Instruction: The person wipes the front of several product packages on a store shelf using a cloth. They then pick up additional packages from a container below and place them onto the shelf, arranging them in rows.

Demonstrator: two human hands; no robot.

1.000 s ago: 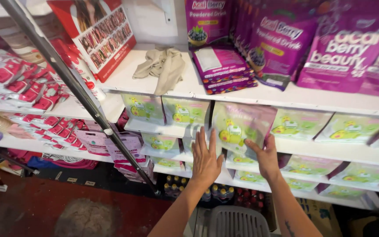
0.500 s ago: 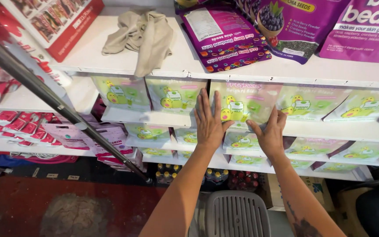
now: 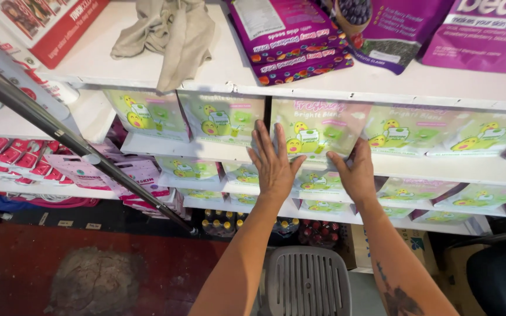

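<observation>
A pale green pouch [image 3: 317, 129] stands upright on the second white shelf [image 3: 417, 167], in a row of like pouches. My left hand [image 3: 273, 161] lies flat against its lower left face, fingers spread upward. At the pouch's lower right corner, my right hand [image 3: 357, 172] curls its fingers around the bottom edge. Neighbouring green pouches [image 3: 221, 117] stand on either side.
Purple pouches [image 3: 291, 35] and a crumpled beige cloth [image 3: 168, 32] lie on the top shelf [image 3: 276, 79]. A slanted metal pole [image 3: 60, 131] crosses the left. Red and pink packs [image 3: 16, 155] fill shelves at left. A grey plastic stool [image 3: 306, 281] and bottles [image 3: 224, 222] are below.
The view has closed in on the shelves. Both hands have risen from the lower shelf edge to the green pouch, now pressing on its front and bottom corner.
</observation>
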